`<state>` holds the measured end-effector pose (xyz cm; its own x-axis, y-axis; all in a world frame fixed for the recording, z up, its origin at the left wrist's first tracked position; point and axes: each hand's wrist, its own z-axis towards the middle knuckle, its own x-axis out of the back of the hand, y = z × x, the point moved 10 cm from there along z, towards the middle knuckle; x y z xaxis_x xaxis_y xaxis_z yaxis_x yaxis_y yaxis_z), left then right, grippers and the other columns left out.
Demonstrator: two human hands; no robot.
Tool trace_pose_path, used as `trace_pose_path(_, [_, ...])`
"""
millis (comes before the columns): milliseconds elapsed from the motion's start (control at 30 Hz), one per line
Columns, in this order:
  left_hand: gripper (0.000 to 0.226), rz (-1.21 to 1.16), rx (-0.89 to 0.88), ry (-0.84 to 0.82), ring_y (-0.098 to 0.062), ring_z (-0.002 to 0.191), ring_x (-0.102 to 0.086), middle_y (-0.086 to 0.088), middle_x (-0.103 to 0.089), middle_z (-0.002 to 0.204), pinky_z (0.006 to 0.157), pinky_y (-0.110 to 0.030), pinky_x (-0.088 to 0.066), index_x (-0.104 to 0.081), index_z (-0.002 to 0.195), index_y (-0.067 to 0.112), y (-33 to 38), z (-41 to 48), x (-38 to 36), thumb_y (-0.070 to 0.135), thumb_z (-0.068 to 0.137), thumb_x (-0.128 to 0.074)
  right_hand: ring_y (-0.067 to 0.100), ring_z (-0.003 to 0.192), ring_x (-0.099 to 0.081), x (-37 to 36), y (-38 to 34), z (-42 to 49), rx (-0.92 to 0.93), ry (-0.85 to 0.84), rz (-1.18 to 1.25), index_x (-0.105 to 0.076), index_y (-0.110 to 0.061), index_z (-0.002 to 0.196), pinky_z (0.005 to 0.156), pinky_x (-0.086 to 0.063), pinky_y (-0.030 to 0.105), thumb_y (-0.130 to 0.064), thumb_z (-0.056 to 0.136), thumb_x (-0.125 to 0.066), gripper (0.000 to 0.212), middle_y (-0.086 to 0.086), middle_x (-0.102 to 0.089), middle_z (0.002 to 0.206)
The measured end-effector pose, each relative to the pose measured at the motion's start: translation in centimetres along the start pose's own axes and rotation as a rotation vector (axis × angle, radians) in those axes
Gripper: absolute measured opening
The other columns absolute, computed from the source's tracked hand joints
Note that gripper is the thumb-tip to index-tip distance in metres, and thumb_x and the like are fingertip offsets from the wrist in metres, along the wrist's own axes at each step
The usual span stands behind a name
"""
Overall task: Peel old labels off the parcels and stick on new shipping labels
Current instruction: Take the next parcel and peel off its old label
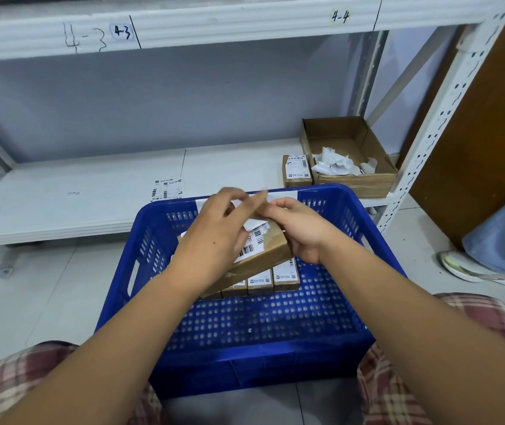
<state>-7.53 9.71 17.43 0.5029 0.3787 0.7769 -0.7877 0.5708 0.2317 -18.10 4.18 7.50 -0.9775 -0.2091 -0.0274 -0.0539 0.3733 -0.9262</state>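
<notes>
A white metal shelf [76, 204] fronts a seated person in plaid shorts, with a blue plastic basket [260, 363] on the floor between the knees. On the shelf's right end, an open cardboard box [352, 185] holds crumpled white label scraps [334, 164]. A brown parcel [263, 259] is held tilted over the basket, above a row of labelled parcels [260, 282] standing inside. The right hand [297, 228] grips the parcel's far end, fingers curled round it. The left hand [214, 231] pinches the lifted white corner of the barcode label [254, 240]. One labelled parcel [297, 171] stands beside the box; a sheet of labels [167, 189] lies mid-shelf.
</notes>
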Motion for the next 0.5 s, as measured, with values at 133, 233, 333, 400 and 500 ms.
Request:
trace_pose_path(133, [0.033, -0.092, 0.057, -0.045, -0.014, 0.093, -0.049, 0.0, -0.057, 0.097, 0.083, -0.015, -0.035, -0.068, 0.113, 0.015, -0.62, 0.32, -0.53, 0.016, 0.08, -0.073, 0.028, 0.091, -0.066, 0.07, -0.34, -0.26, 0.008, -0.012, -0.07, -0.058, -0.014, 0.12, 0.076, -0.051, 0.039, -0.047, 0.086, -0.068, 0.049, 0.015, -0.07, 0.107])
trace_pose_path(233, [0.027, -0.128, 0.065, -0.033, -0.006, 0.085, -0.041, 0.004, -0.054, 0.087, 0.082, -0.002, -0.028, -0.07, 0.106, 0.016, -0.35, 0.59, -0.39, 0.022, 0.08, -0.073, 0.031, 0.103, -0.068, 0.14, -0.6, -0.38, 0.007, -0.033, -0.116, -0.063, -0.017, 0.119, 0.086, -0.054, 0.043, -0.059, 0.084, -0.064, 0.055, 0.014, -0.071, 0.111])
trace_pose_path(333, [0.019, -0.119, 0.075, 0.004, -0.008, 0.083, -0.041, -0.002, -0.056, 0.081, 0.081, 0.001, -0.025, -0.073, 0.095, 0.012, -0.44, 0.44, -0.57, 0.007, 0.077, -0.07, 0.032, 0.105, -0.068, 0.33, -0.72, -0.43, 0.007, -0.033, -0.12, -0.065, -0.016, 0.117, 0.09, -0.054, 0.045, -0.059, 0.085, -0.062, 0.053, 0.013, -0.073, 0.108])
trace_pose_path(400, [0.023, -0.096, 0.077, 0.028, -0.01, 0.083, -0.041, -0.004, -0.057, 0.08, 0.08, -0.007, -0.03, -0.074, 0.092, 0.01, -0.33, 0.37, -0.47, 0.007, 0.076, -0.057, 0.03, 0.102, -0.07, 0.31, -0.71, -0.56, -0.007, -0.04, -0.079, -0.066, -0.016, 0.115, 0.087, -0.055, 0.041, -0.056, 0.088, -0.059, 0.048, 0.012, -0.074, 0.106])
trace_pose_path(500, [0.035, -0.013, 0.072, 0.057, -0.017, 0.082, -0.045, -0.005, -0.058, 0.081, 0.067, -0.029, -0.043, -0.074, 0.093, 0.01, -0.18, 0.47, 0.24, 0.019, 0.078, -0.043, 0.027, 0.094, -0.067, -0.25, -0.57, -0.92, -0.039, -0.091, 0.034, -0.068, -0.016, 0.114, 0.082, -0.054, 0.038, -0.049, 0.091, -0.059, 0.042, 0.013, -0.072, 0.108])
